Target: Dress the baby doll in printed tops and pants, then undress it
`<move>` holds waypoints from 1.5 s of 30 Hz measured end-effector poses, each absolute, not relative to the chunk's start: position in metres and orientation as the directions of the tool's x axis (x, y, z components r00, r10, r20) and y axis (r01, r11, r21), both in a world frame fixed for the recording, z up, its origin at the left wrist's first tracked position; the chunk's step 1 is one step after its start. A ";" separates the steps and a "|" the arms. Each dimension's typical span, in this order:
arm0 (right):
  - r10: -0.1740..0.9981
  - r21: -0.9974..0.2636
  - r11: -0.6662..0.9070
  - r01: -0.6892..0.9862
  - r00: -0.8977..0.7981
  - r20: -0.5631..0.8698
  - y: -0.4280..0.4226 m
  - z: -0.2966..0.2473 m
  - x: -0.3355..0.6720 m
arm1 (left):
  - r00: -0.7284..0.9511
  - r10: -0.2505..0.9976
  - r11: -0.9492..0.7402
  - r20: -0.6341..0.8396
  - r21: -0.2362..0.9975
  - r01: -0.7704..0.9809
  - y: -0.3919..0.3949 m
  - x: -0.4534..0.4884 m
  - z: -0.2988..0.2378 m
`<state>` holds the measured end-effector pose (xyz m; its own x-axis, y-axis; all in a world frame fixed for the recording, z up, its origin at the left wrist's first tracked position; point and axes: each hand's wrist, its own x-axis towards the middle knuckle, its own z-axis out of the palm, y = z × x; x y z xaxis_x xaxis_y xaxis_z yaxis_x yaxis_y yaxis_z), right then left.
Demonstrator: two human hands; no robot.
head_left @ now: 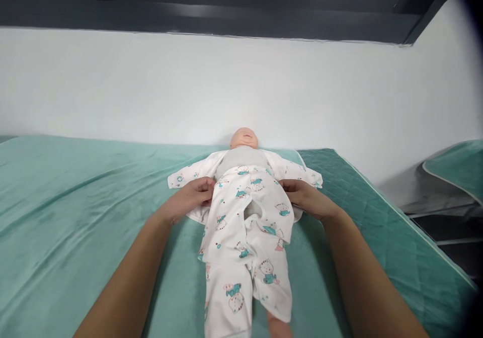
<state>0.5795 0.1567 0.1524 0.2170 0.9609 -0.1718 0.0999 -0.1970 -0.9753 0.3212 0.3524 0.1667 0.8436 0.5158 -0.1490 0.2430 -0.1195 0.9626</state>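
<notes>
maybe the pants are being straightened on the doll on the green sheet. left hand and right hand curl beside them; i can't tell if they pinch. next likely needs soft tugs.

- My left hand and right hand touch opposite sides of the printed white trousers, curled fingers partly hidden.
- The doll lies face up on a teal cover, its head near the white wall.
- Its jacket sleeves spread out to both sides, just beyond my hands.
</notes>
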 end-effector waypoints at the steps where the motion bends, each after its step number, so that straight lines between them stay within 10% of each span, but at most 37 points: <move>1: 0.957 -0.976 -0.203 0.080 0.228 -0.180 0.157 0.152 0.579 | 0.847 0.507 -0.104 -0.158 0.965 0.242 0.352 0.321 0.167; 27: 0.757 -0.802 -0.446 0.397 0.645 -0.102 0.177 0.135 0.581 | 0.514 0.845 0.088 -0.146 0.987 0.136 0.348 0.337 0.150; 32: 0.798 -0.823 -0.313 0.473 0.602 0.042 0.184 0.128 0.580 | 0.596 0.779 0.052 -0.196 0.967 0.249 0.345 0.339 0.155; 45: 0.910 -0.981 -0.166 0.104 0.400 -0.111 0.177 0.145 0.564 | 0.833 0.535 -0.088 -0.141 0.971 0.221 0.348 0.328 0.159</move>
